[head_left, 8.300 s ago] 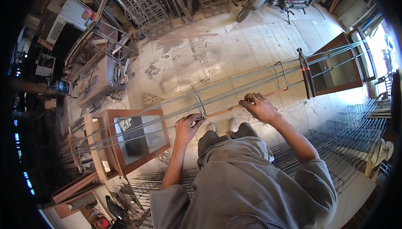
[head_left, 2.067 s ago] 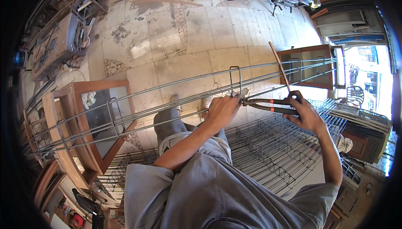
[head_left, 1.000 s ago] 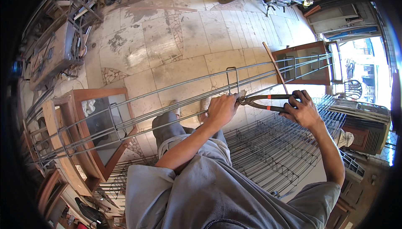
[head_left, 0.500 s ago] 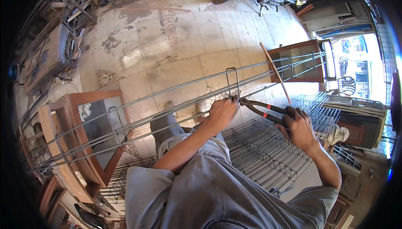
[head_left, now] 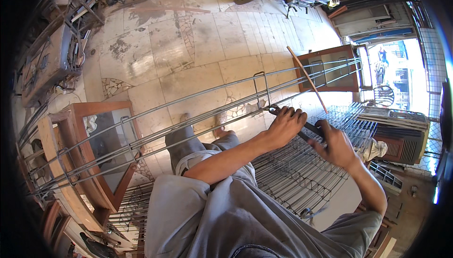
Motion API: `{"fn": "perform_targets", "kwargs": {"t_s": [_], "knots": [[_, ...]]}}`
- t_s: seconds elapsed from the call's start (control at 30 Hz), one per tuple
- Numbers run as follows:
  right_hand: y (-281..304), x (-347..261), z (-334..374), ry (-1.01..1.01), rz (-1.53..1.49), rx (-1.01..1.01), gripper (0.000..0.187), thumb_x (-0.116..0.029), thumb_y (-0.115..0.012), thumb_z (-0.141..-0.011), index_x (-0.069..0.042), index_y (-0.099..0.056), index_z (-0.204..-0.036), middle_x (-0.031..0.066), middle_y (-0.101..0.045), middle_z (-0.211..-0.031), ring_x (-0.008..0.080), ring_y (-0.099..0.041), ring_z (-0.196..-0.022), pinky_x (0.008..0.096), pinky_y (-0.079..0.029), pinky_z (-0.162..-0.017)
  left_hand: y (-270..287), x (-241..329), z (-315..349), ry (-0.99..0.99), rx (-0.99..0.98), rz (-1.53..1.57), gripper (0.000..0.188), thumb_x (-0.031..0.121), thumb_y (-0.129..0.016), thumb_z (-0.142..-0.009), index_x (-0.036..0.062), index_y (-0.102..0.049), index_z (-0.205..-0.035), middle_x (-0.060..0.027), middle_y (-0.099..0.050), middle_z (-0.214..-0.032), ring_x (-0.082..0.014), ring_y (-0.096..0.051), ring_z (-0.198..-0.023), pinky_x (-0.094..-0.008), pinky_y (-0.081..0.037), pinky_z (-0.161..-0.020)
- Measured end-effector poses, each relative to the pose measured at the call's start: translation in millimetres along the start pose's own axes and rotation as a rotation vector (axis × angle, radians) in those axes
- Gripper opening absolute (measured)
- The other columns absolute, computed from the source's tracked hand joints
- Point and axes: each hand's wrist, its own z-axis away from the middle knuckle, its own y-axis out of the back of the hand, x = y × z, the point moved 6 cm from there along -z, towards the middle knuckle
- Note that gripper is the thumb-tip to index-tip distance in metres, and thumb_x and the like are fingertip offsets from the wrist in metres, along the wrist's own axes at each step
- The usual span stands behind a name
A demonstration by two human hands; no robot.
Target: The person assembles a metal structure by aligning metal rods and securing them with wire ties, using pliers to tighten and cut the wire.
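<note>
At mid-view, right of centre, a pair of pliers (head_left: 312, 128) lies slantwise, head toward the long steel rods (head_left: 188, 123). Left hand (head_left: 287, 125): fingers curled over the tool just behind its head, covering much of it. Right hand (head_left: 336, 145): wrapped about the dark handles at the far end, thumb below. Short length of handle visible between the two hands. Pliers' head sits beside the lower corner of a bent wire stirrup (head_left: 267, 89), which stands around the rods; cannot tell whether the jaws bite on wire. Thin wooden stick (head_left: 309, 78) leans across the rods beyond the hands. Wire cages (head_left: 306, 166) lie stacked below the forearms.
</note>
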Motion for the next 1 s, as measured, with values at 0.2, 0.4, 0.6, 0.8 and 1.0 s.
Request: {"fn": "perform_targets", "kwargs": {"t_s": [0.2,0.4,0.6,0.8,1.0], "knots": [[-19.6,-14.5,20.4,0.163,0.93,0.308,0.079,-0.027,-0.071,-0.08,0.0,-0.035,-0.146,0.0192,-0.057,-0.118,0.029,-0.06,-0.102,0.0437,-0.051,-0.086,11.6,-5.0,-6.7,0.075,-0.016,0.255,0.059,0.005,-0.079,-0.063,-0.005,-0.047,-0.112,-0.0216,-0.053,-0.109,-0.0381,-0.055,-0.104,-0.0466,-0.042,-0.091],[-15.6,-3.9,11.0,0.013,0.435,0.075,0.066,-0.024,-0.068,-0.085,0.003,-0.041,-0.139,0.0233,-0.059,-0.113,0.0328,-0.064,-0.088,0.043,-0.054,-0.076,11.5,7.1,2.7,-0.012,0.066,0.232,0.074,0.01,-0.077,-0.068,-0.0018,-0.041,-0.132,-0.0225,-0.045,-0.127,-0.0388,-0.044,-0.122,-0.0511,-0.035,-0.105],[-20.9,21.0,-11.1,-0.379,-0.525,-0.339,0.049,-0.04,-0.053,-0.099,0.004,-0.065,-0.082,0.0111,-0.061,-0.063,0.0186,-0.06,-0.061,0.0359,-0.052,-0.062,-7.4,15.8,9.0,-0.061,0.018,0.079,0.064,0.011,-0.068,-0.077,-0.0005,-0.041,-0.134,-0.021,-0.05,-0.122,-0.0363,-0.05,-0.116,-0.0516,-0.035,-0.105],[-22.0,22.5,1.6,-0.481,-0.659,-0.426,0.049,-0.044,-0.056,-0.096,0.004,-0.063,-0.103,0.0136,-0.066,-0.081,0.0219,-0.062,-0.066,0.0329,-0.054,-0.069,-14.0,16.1,-7.2,-0.033,-0.182,0.022,0.052,0.006,-0.069,-0.073,-0.0007,-0.048,-0.12,-0.017,-0.059,-0.109,-0.0323,-0.061,-0.102,-0.0448,-0.046,-0.089],[-29.6,-10.3,33.1,0.174,0.875,0.38,0.063,-0.031,-0.063,-0.089,-0.006,-0.043,-0.143,0.0127,-0.058,-0.123,0.0266,-0.058,-0.106,0.0486,-0.045,-0.097,-12.3,15.7,-11.4,-0.008,-0.084,0.089,0.054,0.005,-0.075,-0.066,-0.0018,-0.051,-0.115,-0.0172,-0.06,-0.109,-0.0327,-0.059,-0.105,-0.0439,-0.043,-0.094]]}}
